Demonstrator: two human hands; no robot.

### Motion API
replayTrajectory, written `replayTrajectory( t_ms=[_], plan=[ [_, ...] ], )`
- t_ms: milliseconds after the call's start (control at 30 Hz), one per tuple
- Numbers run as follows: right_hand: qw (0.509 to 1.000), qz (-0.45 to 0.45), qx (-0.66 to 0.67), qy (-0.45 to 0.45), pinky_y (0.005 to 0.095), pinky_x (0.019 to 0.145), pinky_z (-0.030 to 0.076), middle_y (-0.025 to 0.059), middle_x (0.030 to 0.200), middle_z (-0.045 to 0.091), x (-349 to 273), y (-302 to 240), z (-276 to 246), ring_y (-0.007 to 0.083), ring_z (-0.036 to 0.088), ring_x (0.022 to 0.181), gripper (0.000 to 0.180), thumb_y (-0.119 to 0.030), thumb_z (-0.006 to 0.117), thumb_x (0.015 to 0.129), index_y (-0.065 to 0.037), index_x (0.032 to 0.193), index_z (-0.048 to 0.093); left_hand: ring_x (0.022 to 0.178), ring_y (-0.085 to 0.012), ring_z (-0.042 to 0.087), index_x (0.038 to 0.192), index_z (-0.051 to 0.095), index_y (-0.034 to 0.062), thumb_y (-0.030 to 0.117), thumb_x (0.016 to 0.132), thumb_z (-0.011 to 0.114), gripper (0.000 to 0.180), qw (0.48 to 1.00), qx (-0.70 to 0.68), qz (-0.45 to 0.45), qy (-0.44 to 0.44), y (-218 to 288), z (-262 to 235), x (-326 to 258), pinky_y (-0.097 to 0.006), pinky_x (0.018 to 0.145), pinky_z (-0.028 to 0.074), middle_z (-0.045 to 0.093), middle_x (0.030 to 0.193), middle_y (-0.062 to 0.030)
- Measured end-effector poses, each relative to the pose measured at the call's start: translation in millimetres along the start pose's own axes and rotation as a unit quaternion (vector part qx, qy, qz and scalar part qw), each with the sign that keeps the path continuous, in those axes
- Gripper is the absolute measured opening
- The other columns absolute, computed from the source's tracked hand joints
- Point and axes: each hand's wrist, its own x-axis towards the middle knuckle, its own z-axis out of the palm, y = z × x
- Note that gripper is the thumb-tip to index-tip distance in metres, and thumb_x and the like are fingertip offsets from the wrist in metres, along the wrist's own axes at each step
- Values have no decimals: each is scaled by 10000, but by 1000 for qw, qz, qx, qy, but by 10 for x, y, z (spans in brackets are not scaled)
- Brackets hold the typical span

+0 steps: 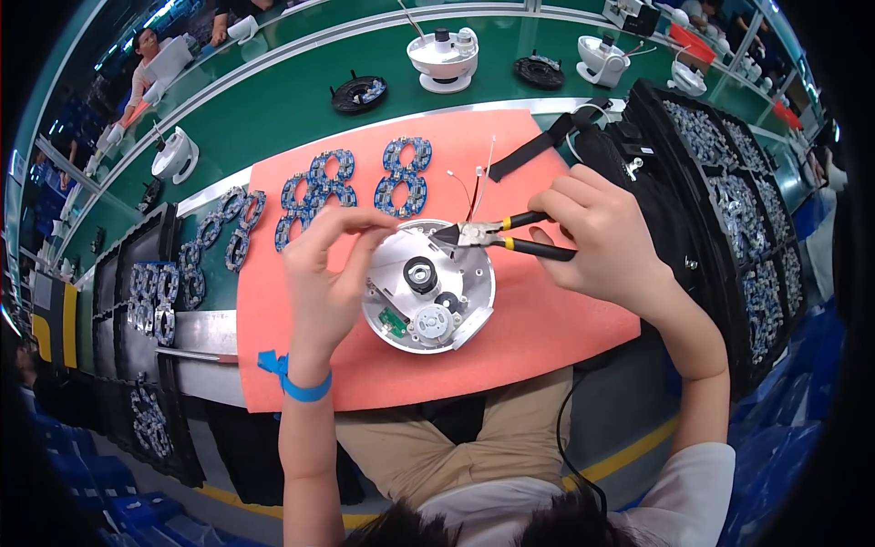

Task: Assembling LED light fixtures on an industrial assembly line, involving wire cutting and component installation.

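Observation:
My right hand (597, 237) grips a pair of diagonal cutters (476, 235) by their black and yellow handles. The jaws point left, over the far rim of a round white plastic housing (480, 296). My left hand (326, 273) is closed in a pinch at the housing's far left rim, close to the jaws; whatever lies between thumb and finger is too small to make out. Inside the housing are a black ring-shaped part (420, 273), a round silver motor (432, 323) and a small green circuit board (392, 321). Thin wires with white connectors (478, 173) rise behind the cutters.
A pink mat (547, 319) lies under the housing. Blue figure-eight circuit boards (403, 178) lie at its far side and left. Black compartment trays of small boards (747, 219) stand at right. White dome units (442, 59) and black round parts (358, 93) sit on the green bench beyond.

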Motion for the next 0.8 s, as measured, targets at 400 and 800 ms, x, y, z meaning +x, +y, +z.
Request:
replayTrajectory(
  t_ms=[400, 800],
  plan=[
    [941, -140, 292, -103, 408, 910, 418, 92, 1148, 566, -137, -245, 279, 290, 528, 1119, 599, -7, 690, 556, -48, 1137, 550, 743, -125, 590, 896, 608, -1, -2, 878, 601, 19, 977, 69, -161, 120, -232, -234, -857, -263, 686, 469, 633, 808, -57],
    [923, -149, 323, -147, 440, 926, 413, 97, 1044, 529, 0, -63, 352, 329, 496, 1085, 533, 77, 637, 559, -44, 1066, 528, 748, -150, 623, 906, 616, -7, 2, 874, 615, 34, 973, 76, -194, 99, -223, -222, -878, -274, 680, 494, 649, 812, -76]
  ],
)
